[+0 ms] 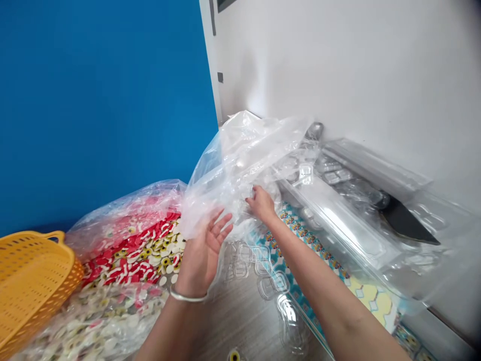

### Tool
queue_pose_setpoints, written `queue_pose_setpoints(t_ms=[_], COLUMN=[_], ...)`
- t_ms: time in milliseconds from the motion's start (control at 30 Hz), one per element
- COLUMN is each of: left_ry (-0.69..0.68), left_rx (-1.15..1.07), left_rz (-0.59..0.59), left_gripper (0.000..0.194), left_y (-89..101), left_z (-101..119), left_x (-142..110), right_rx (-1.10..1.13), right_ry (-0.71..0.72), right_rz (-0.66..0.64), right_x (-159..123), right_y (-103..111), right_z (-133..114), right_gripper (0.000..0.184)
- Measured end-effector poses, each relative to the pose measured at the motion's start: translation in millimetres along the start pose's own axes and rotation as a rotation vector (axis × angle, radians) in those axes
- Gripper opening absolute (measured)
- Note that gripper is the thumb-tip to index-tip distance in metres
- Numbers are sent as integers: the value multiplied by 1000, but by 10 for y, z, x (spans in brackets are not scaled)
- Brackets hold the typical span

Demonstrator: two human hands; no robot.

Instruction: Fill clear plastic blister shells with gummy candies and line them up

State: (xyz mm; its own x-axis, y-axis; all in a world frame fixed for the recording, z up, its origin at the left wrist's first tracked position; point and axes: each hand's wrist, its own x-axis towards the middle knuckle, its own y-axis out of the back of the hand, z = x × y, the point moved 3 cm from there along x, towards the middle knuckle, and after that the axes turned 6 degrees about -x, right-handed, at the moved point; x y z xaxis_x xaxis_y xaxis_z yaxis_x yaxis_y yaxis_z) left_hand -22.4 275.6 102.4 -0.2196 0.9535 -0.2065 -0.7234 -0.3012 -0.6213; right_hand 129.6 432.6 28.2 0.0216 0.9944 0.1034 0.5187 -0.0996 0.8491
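Observation:
A large crumpled clear plastic bag (pixel 248 160) lies against the white wall, holding clear plastic blister shells. My right hand (pixel 261 203) reaches into its mouth, fingers curled on the plastic film or something inside that I cannot make out. My left hand (pixel 205 248), a silver bangle on its wrist, is held palm up with fingers spread, touching the bag's lower edge. Loose clear blister shells (pixel 274 288) lie on the wooden table below my arms.
An orange perforated basket (pixel 33 281) stands at the left edge. A bag of red, yellow and white printed pieces (pixel 139 245) lies beside it. Stacked clear trays (pixel 361 220) and patterned card sheets (pixel 368 293) fill the right side along the wall. A blue wall is behind.

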Motion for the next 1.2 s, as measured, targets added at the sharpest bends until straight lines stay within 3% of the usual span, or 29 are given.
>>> queue_pose_setpoints(t_ms=[133,300,400,467,500,533,567,633,667,767,900,967,1000,1067,1133,1200], left_ry=[58,69,70,64,52,33,10,-32,-34,86,401,450,443,393,357,348], left_rx=[250,812,1129,1261,1294,1310,1312,1289,1260,1017,349,174,161,232,326,386], left_rz=[-10,-56,-90,-105,-114,-122,-124,-103,-87,-35,6,40,52,42,-20,-98], left_gripper=[40,41,36,34,33,32,31,29,29,32,43,41,40,44,54,66], left_y=[309,845,1109,1248,1303,1347,1380,1411,1408,1334,1143,1092,1091,1123,1169,1209], left_z=[-73,-117,-115,-147,-177,-213,-252,-325,-356,-417,-482,-495,-498,-506,-530,-573], left_x=[-416,-959,-1336,-1589,-1707,-1817,-1916,-2073,-2130,-2229,-2277,-2267,-2253,-2212,-2173,-2150], right_rx=[86,157,232,505,628,731,824,936,966,854,467,352,324,337,406,510], right_ry=[82,127,114,96,64,33,-1,-73,-90,10,559,801,856,801,562,290], right_rz=[81,201,277,378,312,160,7,-274,-334,-154,129,145,123,65,-22,-192], right_x=[5,-110,-541,-1012,-1275,-1551,-1842,-2419,-2678,-3245,-3705,-3850,-3885,-3871,-3772,-3662], right_y=[105,529,847,1030,1061,1046,1005,853,770,597,573,592,604,633,633,563], right_z=[5,2,59,126,153,164,167,157,150,120,-110,-229,-265,-272,-197,-87], right_gripper=[19,22,23,38,50,59,58,34,21,6,25,28,27,25,24,24])
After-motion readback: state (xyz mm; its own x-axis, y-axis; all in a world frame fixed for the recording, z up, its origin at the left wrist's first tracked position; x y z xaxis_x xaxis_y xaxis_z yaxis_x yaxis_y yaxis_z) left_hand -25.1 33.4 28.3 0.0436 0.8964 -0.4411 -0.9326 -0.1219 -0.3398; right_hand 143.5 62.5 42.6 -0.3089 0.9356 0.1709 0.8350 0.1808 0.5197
